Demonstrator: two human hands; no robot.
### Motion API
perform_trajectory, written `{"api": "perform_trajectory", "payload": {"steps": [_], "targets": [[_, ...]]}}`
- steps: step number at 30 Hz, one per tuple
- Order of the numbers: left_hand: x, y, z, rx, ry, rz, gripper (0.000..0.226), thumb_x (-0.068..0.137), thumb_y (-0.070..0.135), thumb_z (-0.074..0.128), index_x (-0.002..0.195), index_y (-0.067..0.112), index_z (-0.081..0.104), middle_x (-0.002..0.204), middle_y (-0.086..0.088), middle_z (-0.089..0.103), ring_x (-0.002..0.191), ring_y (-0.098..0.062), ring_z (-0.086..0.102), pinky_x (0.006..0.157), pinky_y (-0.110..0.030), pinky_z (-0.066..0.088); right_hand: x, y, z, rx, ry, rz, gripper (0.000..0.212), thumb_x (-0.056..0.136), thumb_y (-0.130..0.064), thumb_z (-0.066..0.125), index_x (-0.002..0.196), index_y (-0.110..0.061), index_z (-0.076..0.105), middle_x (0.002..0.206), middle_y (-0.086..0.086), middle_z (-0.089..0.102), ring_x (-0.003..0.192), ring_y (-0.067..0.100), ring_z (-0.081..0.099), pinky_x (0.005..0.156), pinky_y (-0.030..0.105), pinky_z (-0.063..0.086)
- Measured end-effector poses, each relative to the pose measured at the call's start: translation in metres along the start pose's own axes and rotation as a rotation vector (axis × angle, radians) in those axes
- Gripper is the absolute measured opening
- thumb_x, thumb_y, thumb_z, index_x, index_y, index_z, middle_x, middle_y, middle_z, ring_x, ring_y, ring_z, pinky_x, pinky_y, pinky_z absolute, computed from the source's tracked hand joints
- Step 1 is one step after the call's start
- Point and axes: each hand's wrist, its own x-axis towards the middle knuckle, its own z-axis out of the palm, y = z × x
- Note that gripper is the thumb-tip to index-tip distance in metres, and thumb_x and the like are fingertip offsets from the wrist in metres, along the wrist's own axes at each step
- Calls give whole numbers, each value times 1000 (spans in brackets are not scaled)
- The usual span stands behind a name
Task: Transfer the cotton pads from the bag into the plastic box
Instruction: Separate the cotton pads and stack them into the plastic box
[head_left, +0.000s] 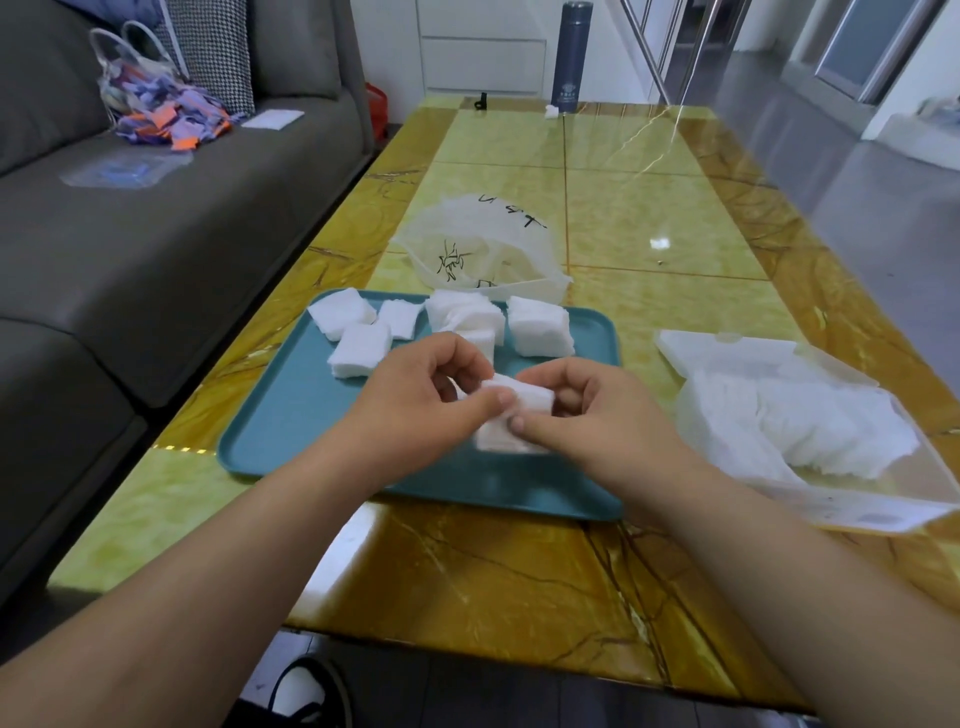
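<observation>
Between the two hands, over the near half of the teal tray, sits a small stack of white cotton pads, square-cut, soft and slightly blurred at its lower edge. The left hand pinches the stack's left end with thumb and curled fingers; the right hand grips the right end the same way, thumb pressed on the front face. Both forearms reach in from the near table edge, wrists raised above the tray. Farther back on the tray lie more pad stacks, some leaning against each other. Just beyond the tray's far rim stands a translucent plastic box with black writing. To the right, on the glossy yellow table, the open bag spills more pads near the table's right edge. Bare tabletop lies between tray and bag.
</observation>
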Motion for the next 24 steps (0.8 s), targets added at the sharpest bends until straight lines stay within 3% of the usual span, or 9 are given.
{"api": "perform_trajectory", "payload": {"steps": [3,6,7,10,14,18,21,24], "targets": [[7,-18,-20,203,112,-100,12,92,36,71,103,30,70,98,14,68,81,-6,63,72,-22,49,6,4,8,-121,81,-30,32,85,-7,81,110,-24,71,98,-7,79,88,8,74,81,18,54],[10,-38,-32,459,65,-191,34,96,41,65,128,32,63,125,8,61,109,-17,61,90,-34,49,8,8,14,-254,76,-72,41,87,-9,76,120,-33,67,111,-16,72,100,5,68,84,4,43],[9,-42,-33,465,39,-210,40,95,43,66,133,31,61,129,8,60,112,-18,60,93,-35,50,7,8,16,-313,71,-77,44,88,-11,75,125,-32,67,115,-15,70,103,6,65,83,2,41],[9,-44,-29,406,17,-198,53,93,46,68,142,32,54,125,12,60,114,-17,61,96,-35,50,5,9,16,-391,58,-68,45,87,-17,75,128,-33,66,118,-14,70,107,8,63,84,11,42],[12,-37,-21,211,43,-260,64,93,49,69,150,29,46,134,5,59,113,-15,57,99,-34,46,4,8,14,-396,29,-83,38,88,-15,70,122,-32,68,111,-17,71,100,3,64,76,0,40],[14,-29,-15,131,19,-319,67,86,33,81,146,25,51,112,9,58,96,-11,59,81,-22,45,2,9,11,-352,67,-93,29,90,-14,70,114,-31,73,104,-17,74,95,0,67,73,2,44],[14,-25,-17,19,7,-362,38,83,26,84,117,21,68,97,5,66,86,-10,63,63,-20,45,3,10,7,-326,143,-103,27,89,-12,70,111,-28,73,101,-15,74,88,-5,64,69,0,43],[9,-21,-23,9,-13,-352,20,82,24,84,97,21,71,90,1,69,78,-11,61,61,-24,44,5,10,2,-300,174,-96,27,90,-12,71,109,-31,72,97,-18,72,82,-10,63,68,2,43]]}}
